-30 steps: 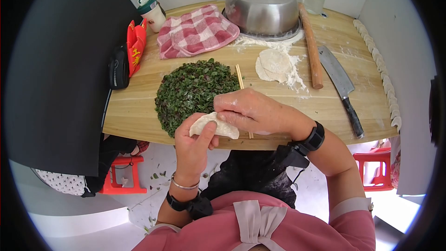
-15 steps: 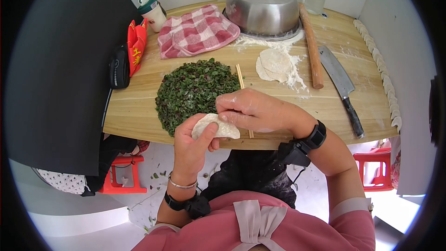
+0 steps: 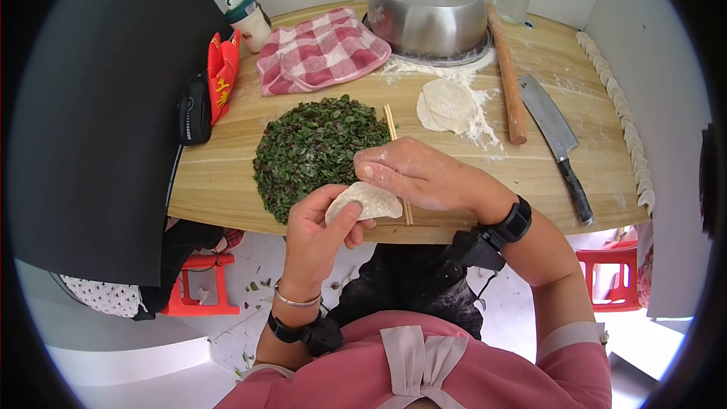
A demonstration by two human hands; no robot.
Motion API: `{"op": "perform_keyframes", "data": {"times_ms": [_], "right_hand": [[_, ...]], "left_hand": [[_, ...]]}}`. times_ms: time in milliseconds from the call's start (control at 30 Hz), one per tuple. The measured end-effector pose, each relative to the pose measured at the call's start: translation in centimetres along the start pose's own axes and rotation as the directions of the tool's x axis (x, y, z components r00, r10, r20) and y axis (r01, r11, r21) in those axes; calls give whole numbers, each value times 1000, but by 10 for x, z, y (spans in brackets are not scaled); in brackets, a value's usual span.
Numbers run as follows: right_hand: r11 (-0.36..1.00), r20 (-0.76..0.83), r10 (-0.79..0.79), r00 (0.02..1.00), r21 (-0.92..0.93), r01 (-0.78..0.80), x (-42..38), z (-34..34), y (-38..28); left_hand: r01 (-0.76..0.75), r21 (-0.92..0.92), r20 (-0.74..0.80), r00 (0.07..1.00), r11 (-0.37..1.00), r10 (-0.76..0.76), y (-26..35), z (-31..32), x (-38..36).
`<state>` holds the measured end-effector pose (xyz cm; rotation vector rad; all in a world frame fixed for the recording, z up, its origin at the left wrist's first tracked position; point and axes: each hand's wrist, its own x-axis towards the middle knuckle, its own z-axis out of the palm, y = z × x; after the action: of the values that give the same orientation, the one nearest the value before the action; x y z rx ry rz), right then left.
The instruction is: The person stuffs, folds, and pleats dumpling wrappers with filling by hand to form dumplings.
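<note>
A white half-moon dumpling [image 3: 371, 202] is held in my left hand [image 3: 312, 233], its thumb pressed on the near face and the fingers behind. Just above the dumpling's upper edge is my right hand [image 3: 424, 174], floury, with thumb and fingers closed together and nothing showing between them. Behind both hands lies a large heap of chopped green leaves [image 3: 314, 144]. A pair of chopsticks [image 3: 391, 123] rests along the heap's right side, partly hidden by my right hand. Farther back, flat round dough wrappers [image 3: 448, 104] lie overlapping on spilled flour.
An upturned metal basin [image 3: 428, 19] stands at the back, beside a checked cloth [image 3: 326, 49]. To the right lie a rolling pin [image 3: 509, 79] and a cleaver [image 3: 549, 117]. A row of dumplings [image 3: 622, 110] lines the right edge. A bottle [image 3: 248, 21] and glass jar [image 3: 513, 1] stand behind.
The dumpling has shifted slightly right and tilted in my left hand. My right fingers have come off its upper edge and closed flatter together.
</note>
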<state>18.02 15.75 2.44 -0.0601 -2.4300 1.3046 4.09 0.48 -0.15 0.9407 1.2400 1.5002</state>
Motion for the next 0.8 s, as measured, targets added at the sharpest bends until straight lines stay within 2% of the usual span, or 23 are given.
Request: {"op": "perform_keyframes", "data": {"times_ms": [100,200,267,300,367,600,700,767,800], "right_hand": [[999,6,-44,999,-14,44,1,2,-1],[999,30,-53,998,-3,53,0,3,-1],[998,-85,30,996,50,-26,1,4,-6],[998,-85,30,996,49,-26,1,2,-4],[998,27,-19,999,-63,21,0,-4,1],[990,66,-141,988,-14,142,0,5,4],[992,20,-113,993,-57,114,1,6,0],[990,16,90,996,-112,-88,-1,-1,-8],[990,18,88,996,-114,-85,-1,-2,-8]], "left_hand": [[-5,-59,1,1000,998,5,2,5,0],[83,-12,38,996,996,-83,4,6,0],[118,48,75,990,992,-122,0,1,1],[118,47,75,990,992,-121,0,1,2],[97,-8,46,994,995,-97,0,-1,1],[54,37,37,998,998,-55,-2,2,1],[75,57,52,996,996,-78,-1,2,1],[51,71,9,999,996,-52,-1,1,2],[47,71,7,999,996,-48,0,0,2]]}}
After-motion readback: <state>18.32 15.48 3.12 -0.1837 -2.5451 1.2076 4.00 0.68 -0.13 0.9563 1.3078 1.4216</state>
